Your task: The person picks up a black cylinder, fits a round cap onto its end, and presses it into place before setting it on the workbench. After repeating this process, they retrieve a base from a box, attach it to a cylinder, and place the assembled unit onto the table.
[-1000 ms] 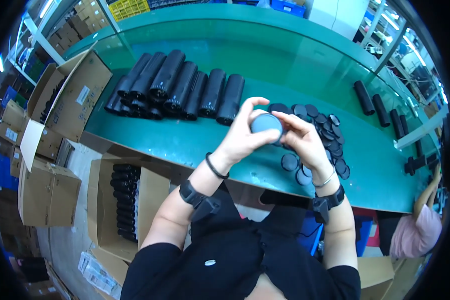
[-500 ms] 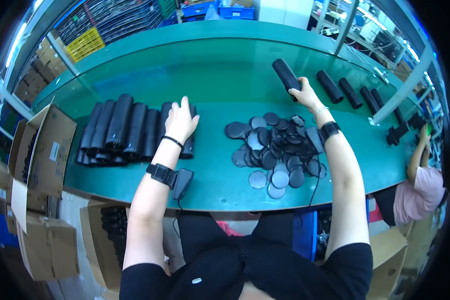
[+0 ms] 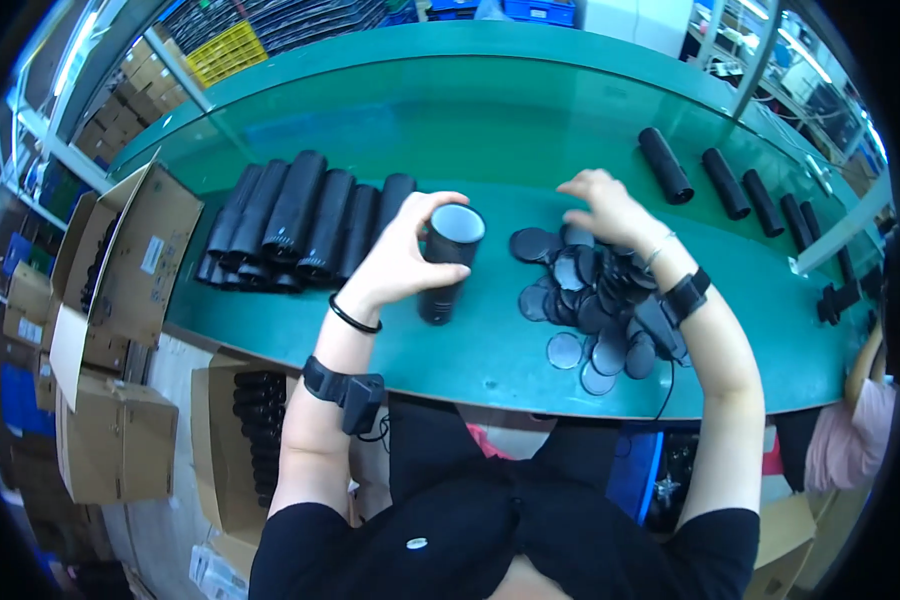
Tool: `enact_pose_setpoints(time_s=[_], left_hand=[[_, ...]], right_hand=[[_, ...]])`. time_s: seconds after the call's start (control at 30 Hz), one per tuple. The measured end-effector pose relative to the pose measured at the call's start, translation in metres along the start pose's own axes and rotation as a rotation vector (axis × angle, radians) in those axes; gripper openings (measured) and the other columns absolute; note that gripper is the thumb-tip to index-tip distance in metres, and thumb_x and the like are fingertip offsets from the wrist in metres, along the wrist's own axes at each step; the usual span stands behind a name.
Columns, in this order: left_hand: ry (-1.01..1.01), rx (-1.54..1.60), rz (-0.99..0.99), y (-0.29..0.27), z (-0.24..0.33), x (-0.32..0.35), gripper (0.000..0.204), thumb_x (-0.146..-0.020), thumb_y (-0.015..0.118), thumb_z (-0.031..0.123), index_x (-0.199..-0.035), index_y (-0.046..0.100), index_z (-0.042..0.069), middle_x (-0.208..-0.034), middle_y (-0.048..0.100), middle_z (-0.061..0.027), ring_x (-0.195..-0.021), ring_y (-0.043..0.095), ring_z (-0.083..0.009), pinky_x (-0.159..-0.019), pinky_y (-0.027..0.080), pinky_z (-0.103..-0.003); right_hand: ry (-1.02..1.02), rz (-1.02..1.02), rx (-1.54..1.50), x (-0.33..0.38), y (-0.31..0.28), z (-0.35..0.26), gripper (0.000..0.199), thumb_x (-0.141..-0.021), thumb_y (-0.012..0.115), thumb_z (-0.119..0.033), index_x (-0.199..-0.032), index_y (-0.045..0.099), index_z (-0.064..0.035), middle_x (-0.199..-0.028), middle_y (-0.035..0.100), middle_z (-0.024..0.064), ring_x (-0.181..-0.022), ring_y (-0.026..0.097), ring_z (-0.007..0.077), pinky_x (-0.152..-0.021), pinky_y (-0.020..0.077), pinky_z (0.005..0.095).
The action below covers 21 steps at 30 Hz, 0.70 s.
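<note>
With fingers of the left hand (image 3: 398,262), now clamped around a near-upright black cylindrical plastic-looking tube (image 3: 444,285), left of piled flat round black discs (image 3: 592,314); leaving the right hand (image 3: 615,210) newly emptied, free, fingers apart.

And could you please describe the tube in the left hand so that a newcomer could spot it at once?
At the green table, look between the stacked tubes at left and the heap of discs. There the left hand grips one black tube. Unlike the stacked ones, which lie on their sides, its pale round end faces up.
</note>
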<state>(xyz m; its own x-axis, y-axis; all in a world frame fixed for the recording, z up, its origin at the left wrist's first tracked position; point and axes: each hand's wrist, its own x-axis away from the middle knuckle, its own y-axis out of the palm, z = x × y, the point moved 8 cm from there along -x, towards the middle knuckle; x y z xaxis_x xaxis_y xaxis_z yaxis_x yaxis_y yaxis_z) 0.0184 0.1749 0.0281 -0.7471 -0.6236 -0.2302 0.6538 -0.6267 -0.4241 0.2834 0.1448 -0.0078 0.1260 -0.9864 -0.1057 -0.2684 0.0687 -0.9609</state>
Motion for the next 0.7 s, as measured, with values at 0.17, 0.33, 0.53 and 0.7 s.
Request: enact_pose_setpoints(time_s=[0.17, 0.33, 0.53, 0.7], left_hand=[[0.017, 0.115, 0.099, 0.007, 0.015, 0.037, 0.064, -0.073, 0.083, 0.017, -0.128, 0.052, 0.006, -0.119, 0.056, -0.0053, -0.111, 0.056, -0.0164, -0.096, 0.046, -0.032], [0.043, 0.245, 0.202, -0.003, 0.008, 0.059, 0.073, -0.073, 0.085, 0.014, -0.134, 0.046, 0.007, -0.122, 0.057, -0.0067, -0.114, 0.055, -0.0145, -0.099, 0.045, -0.031], [0.060, 0.205, 0.175, 0.009, 0.003, 0.068, 0.068, -0.076, 0.082, 0.013, -0.133, 0.047, 0.005, -0.123, 0.056, -0.0062, -0.115, 0.054, -0.0157, -0.099, 0.045, -0.032], [0.067, 0.285, 0.104, 0.032, 0.016, 0.066, 0.067, -0.075, 0.082, 0.009, -0.133, 0.048, 0.007, -0.121, 0.055, -0.0038, -0.115, 0.053, -0.0144, -0.100, 0.043, -0.031]], right_hand=[[-0.060, -0.175, 0.216, 0.000, 0.056, -0.055, 0.055, -0.080, 0.075, -0.028, -0.128, 0.060, -0.0064, -0.120, 0.060, 0.0130, -0.120, 0.052, 0.0315, -0.097, 0.0437, 0.0461], [-0.073, -0.065, 0.168, 0.004, 0.034, -0.068, 0.056, -0.081, 0.073, -0.017, -0.133, 0.056, -0.0043, -0.125, 0.061, 0.0134, -0.114, 0.057, 0.0282, -0.094, 0.0470, 0.0394], [-0.074, -0.202, -1.908, 0.056, 0.018, -0.108, 0.063, -0.100, 0.054, -0.032, -0.152, 0.029, -0.0051, -0.131, 0.054, 0.0253, -0.102, 0.060, 0.0239, -0.084, 0.0527, 0.0318], [-0.125, -0.197, -2.191, 0.085, 0.015, -0.125, 0.062, -0.102, 0.050, -0.033, -0.153, 0.025, -0.0069, -0.137, 0.046, 0.0292, -0.101, 0.059, 0.0307, -0.084, 0.0539, 0.0360]])
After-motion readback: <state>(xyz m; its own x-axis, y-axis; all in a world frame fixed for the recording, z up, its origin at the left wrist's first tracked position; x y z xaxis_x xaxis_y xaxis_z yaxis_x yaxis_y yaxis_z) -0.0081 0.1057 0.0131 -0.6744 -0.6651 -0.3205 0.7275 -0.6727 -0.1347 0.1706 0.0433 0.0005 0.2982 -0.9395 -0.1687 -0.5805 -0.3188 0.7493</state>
